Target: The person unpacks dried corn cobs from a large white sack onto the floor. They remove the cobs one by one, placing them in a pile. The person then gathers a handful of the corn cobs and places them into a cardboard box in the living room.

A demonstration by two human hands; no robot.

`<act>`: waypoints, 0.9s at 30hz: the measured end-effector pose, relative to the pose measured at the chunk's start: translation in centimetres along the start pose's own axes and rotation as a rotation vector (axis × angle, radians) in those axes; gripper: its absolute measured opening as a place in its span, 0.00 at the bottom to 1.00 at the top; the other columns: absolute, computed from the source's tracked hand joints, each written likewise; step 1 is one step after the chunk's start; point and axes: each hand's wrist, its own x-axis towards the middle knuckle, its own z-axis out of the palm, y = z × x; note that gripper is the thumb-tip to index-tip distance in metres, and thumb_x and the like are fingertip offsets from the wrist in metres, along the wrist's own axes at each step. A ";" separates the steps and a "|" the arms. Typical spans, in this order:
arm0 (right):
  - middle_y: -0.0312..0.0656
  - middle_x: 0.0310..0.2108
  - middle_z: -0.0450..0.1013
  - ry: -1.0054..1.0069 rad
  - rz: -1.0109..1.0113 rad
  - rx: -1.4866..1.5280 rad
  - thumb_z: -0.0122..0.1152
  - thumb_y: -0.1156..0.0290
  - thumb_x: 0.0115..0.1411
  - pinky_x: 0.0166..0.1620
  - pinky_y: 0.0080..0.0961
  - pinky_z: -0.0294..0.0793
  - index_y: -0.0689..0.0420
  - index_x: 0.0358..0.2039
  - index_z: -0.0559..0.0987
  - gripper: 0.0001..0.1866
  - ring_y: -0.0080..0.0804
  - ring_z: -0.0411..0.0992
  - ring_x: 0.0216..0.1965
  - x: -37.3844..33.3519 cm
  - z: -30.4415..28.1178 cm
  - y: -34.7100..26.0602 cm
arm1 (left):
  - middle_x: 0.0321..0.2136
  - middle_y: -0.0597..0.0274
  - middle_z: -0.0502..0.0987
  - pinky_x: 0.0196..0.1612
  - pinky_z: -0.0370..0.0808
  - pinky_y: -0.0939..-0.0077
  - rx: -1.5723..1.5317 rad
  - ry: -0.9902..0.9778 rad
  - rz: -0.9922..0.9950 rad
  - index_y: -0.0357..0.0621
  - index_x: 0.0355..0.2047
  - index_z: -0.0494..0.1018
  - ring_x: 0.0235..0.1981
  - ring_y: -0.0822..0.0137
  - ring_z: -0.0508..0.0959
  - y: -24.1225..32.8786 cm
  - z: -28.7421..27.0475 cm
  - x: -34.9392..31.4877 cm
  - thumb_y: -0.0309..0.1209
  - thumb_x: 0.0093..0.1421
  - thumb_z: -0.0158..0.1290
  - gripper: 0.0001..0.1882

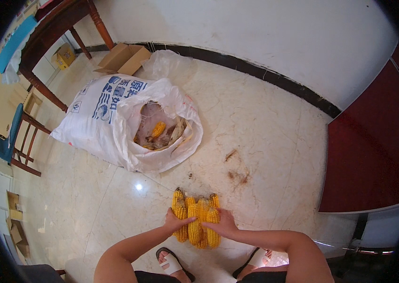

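Several yellow corn cobs (193, 221) form a small bundle on the tiled floor in front of me, their lengths running roughly toward me. From the left side my left hand (176, 221) clasps the bundle, its thumb laid across the front cobs and its other fingers mostly hidden. My right hand (226, 223) grips the same bundle from the right, thumb pointing inward over a cob. Beyond the bundle lies a large white woven sack (100, 137) on its side, its mouth rolled back. Inside the sack are a yellow cob (158, 129) and some dry husks (178, 130).
Brown corn debris (239, 177) is scattered on the floor right of the sack. An open cardboard box (121, 59) stands by the wall, near a wooden table (53, 28). A chair (13, 134) is at the left. A dark red panel (371, 146) bounds the right side.
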 end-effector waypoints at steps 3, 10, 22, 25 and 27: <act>0.53 0.47 0.63 0.125 0.169 0.408 0.66 0.44 0.38 0.54 0.37 0.58 0.61 0.53 0.61 0.48 0.44 0.60 0.51 2.4 4.9 7.3 | 0.45 0.41 0.67 0.49 0.68 0.65 0.035 0.001 0.005 0.28 0.50 0.55 0.48 0.54 0.69 1.3 0.1 -0.2 0.58 0.23 0.67 0.61; 0.42 0.50 0.66 -0.681 0.297 1.312 0.58 0.63 0.55 0.54 0.32 0.63 0.59 0.55 0.61 0.29 0.34 0.66 0.50 3.1 -0.9 6.0 | 0.41 0.51 0.73 0.45 0.72 0.70 -0.113 -0.238 0.022 0.32 0.47 0.63 0.42 0.61 0.74 -2.1 0.2 2.4 0.49 0.32 0.68 0.46; 0.45 0.52 0.64 -0.933 0.545 1.250 0.57 0.54 0.54 0.55 0.35 0.63 0.57 0.55 0.61 0.32 0.37 0.65 0.52 3.7 -3.3 6.4 | 0.41 0.60 0.74 0.46 0.72 0.69 -0.597 -0.673 -0.189 0.40 0.48 0.65 0.42 0.65 0.74 3.4 -1.3 -2.3 0.36 0.47 0.62 0.30; 0.44 0.54 0.62 -0.959 0.558 1.409 0.56 0.52 0.54 0.57 0.35 0.59 0.58 0.56 0.61 0.33 0.37 0.62 0.54 3.6 -2.9 6.7 | 0.44 0.61 0.72 0.47 0.70 0.67 -0.618 -0.706 -0.200 0.43 0.51 0.61 0.45 0.65 0.72 3.9 -1.4 -2.5 0.37 0.49 0.60 0.32; 0.44 0.55 0.61 -0.936 0.565 1.461 0.55 0.50 0.54 0.58 0.35 0.58 0.58 0.56 0.61 0.35 0.37 0.61 0.54 3.4 -2.5 6.5 | 0.46 0.62 0.70 0.48 0.69 0.66 -0.602 -0.708 -0.223 0.45 0.53 0.60 0.47 0.65 0.71 4.5 -1.6 -2.8 0.38 0.49 0.60 0.33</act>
